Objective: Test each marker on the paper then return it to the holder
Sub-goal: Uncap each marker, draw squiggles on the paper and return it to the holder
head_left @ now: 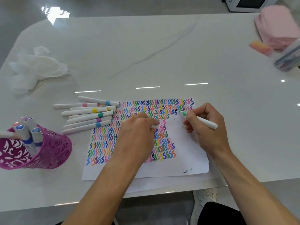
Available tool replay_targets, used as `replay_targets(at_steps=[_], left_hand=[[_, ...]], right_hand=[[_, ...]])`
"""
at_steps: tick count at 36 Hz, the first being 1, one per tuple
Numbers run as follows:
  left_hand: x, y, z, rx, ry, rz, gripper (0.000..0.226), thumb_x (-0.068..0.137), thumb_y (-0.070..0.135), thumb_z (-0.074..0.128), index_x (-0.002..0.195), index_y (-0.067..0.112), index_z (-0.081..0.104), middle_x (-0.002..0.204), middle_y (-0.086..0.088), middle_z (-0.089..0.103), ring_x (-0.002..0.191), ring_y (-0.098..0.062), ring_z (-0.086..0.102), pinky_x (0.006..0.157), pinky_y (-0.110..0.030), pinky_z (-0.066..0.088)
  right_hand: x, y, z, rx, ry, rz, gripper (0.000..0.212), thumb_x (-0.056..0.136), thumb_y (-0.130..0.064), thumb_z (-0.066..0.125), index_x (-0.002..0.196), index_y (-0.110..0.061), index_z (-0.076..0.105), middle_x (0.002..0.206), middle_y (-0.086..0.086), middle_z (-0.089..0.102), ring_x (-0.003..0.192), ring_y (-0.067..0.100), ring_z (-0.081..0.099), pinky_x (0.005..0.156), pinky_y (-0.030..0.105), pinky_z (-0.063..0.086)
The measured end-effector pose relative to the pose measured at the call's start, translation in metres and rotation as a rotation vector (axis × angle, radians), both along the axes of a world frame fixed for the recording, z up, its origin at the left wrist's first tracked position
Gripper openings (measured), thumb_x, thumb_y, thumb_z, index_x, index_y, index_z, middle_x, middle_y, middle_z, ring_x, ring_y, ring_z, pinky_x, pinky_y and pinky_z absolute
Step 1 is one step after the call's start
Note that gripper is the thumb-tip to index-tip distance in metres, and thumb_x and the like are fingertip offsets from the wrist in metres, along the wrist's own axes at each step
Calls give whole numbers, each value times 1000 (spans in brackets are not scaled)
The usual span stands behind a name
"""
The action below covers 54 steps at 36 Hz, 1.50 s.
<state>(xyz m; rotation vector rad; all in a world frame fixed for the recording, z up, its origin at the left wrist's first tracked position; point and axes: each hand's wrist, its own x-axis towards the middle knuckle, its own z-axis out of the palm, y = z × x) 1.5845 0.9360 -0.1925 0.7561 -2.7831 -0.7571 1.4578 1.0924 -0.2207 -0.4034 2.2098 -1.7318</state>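
Observation:
A white paper covered with rows of coloured squiggles lies in front of me. My right hand grips a white marker with a light green tip, the tip touching the paper near its upper right. My left hand rests on the paper with fingers curled round a small white piece, apparently the marker's cap. Several white markers lie loose at the paper's left. A purple lattice holder at the far left holds several capped markers.
Crumpled white tissue lies at the back left. A pink pouch, a pink-orange eraser and a clear pencil case sit at the back right. The table's front edge runs just below the paper.

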Motion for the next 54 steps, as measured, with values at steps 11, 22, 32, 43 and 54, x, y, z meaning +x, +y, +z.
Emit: replay_targets(at_steps=[11, 22, 32, 43, 54], left_hand=[[0, 0, 2, 8, -7, 3, 21, 95, 19, 68, 114, 24, 76, 109, 7, 72, 99, -12, 65, 87, -15, 38], [-1, 0, 1, 3, -15, 5, 23, 97, 21, 66, 117, 25, 75, 112, 7, 72, 103, -12, 64, 93, -22, 45], [1, 2, 0, 13, 4, 56, 23, 96, 21, 67, 117, 25, 75, 101, 3, 72, 94, -14, 64, 90, -24, 48], [2, 3, -6, 5, 43, 62, 23, 92, 16, 73, 114, 22, 76, 99, 0, 75, 92, -18, 67, 87, -28, 54], [6, 9, -7, -44, 59, 98, 26, 91, 17, 72, 116, 22, 75, 102, -1, 75, 96, -21, 67, 89, -32, 52]], right_hand=[[-1, -2, -5, 55, 18, 8, 11, 99, -19, 70, 89, -17, 64, 76, 1, 76, 63, 14, 71, 55, 21, 55], [-2, -3, -5, 51, 5, 24, 16, 91, -29, 71, 86, -16, 65, 74, 3, 76, 61, 14, 70, 55, 23, 56], [-2, -4, -5, 68, -7, -31, 14, 93, -16, 72, 84, -10, 64, 70, 5, 74, 58, 15, 68, 52, 25, 55], [-4, -2, -5, 63, 7, -1, 14, 92, -13, 71, 80, -10, 64, 67, 5, 74, 56, 14, 68, 50, 24, 54], [0, -1, -2, 36, 81, 61, 7, 97, -33, 68, 96, -27, 64, 85, 0, 76, 76, 20, 74, 66, 35, 62]])
